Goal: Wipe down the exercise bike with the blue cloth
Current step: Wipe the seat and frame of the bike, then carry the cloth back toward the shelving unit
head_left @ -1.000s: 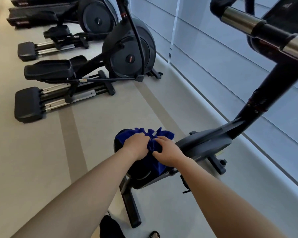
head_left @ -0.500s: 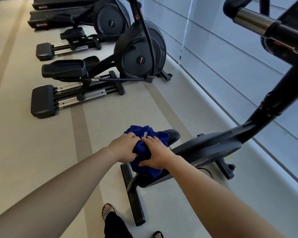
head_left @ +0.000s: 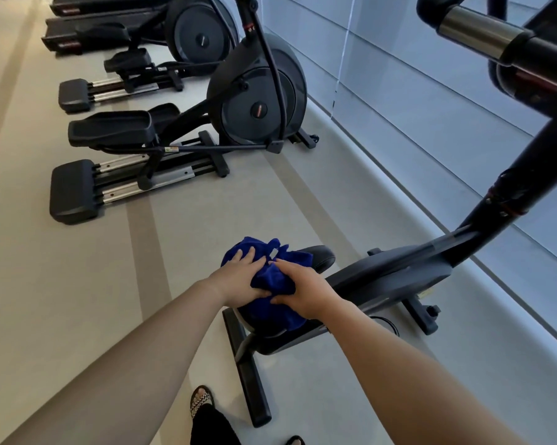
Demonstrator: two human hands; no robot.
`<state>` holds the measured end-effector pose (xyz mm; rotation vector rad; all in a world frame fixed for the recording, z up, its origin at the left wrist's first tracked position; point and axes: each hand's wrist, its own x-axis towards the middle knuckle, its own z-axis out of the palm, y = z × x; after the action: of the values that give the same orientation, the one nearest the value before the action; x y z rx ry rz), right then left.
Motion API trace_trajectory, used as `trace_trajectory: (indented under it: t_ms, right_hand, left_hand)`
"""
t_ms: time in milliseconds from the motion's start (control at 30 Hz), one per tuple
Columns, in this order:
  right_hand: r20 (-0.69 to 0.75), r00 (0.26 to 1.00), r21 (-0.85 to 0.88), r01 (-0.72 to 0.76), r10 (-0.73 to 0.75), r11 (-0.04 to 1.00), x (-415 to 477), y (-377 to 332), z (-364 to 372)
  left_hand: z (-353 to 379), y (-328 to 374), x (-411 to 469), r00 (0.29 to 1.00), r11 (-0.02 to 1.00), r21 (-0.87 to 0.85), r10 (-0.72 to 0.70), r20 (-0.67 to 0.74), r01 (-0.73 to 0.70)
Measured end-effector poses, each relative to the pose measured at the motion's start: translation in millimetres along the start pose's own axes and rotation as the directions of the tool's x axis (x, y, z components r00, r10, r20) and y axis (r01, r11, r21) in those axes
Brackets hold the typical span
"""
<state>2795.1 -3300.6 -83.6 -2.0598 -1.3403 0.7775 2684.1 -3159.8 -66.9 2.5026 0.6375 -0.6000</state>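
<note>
The blue cloth point(head_left: 272, 311) lies bunched over the black seat point(head_left: 320, 255) of the exercise bike point(head_left: 396, 271), low in the middle of the head view. My left hand point(head_left: 238, 277) presses flat on the cloth's left side with its fingers spread. My right hand point(head_left: 302, 292) holds the cloth's right side, a fold bulging between fingers and thumb. Only the seat's far end shows past the cloth. The bike's post rises at the right to the chrome and black handlebar point(head_left: 482, 33).
Two black elliptical trainers point(head_left: 254, 97) stand on the floor to the far left, with open floor between them and the bike. The bike's rear floor bar point(head_left: 248, 374) lies by my sandalled foot point(head_left: 201, 400). A window wall point(head_left: 415, 101) runs along the right.
Both hands have slid with the cloth toward the near end of the seat, uncovering its far end. My left fingers have straightened out over the cloth. The view has shifted left.
</note>
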Motion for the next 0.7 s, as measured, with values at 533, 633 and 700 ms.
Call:
trace_trajectory:
  t_ms: [533,633,700]
  right_hand:
    - [-0.049,0.984,-0.126,-0.175,0.17,0.976,-16,-33,19]
    - [0.006,0.988,-0.114,-0.15,0.152,0.982,-13,-63,27]
    - [-0.005,0.995,-0.131,-0.095,0.095,0.987,-8,-87,39]
  left_hand:
    - [28,-5,-49,0.962,0.978,-0.193,0.027,-0.272,-0.082]
    - [22,-25,-72,0.956,0.981,-0.18,0.023,-0.292,-0.078]
    - [16,-45,-92,0.944,0.981,-0.182,-0.002,-0.33,-0.061]
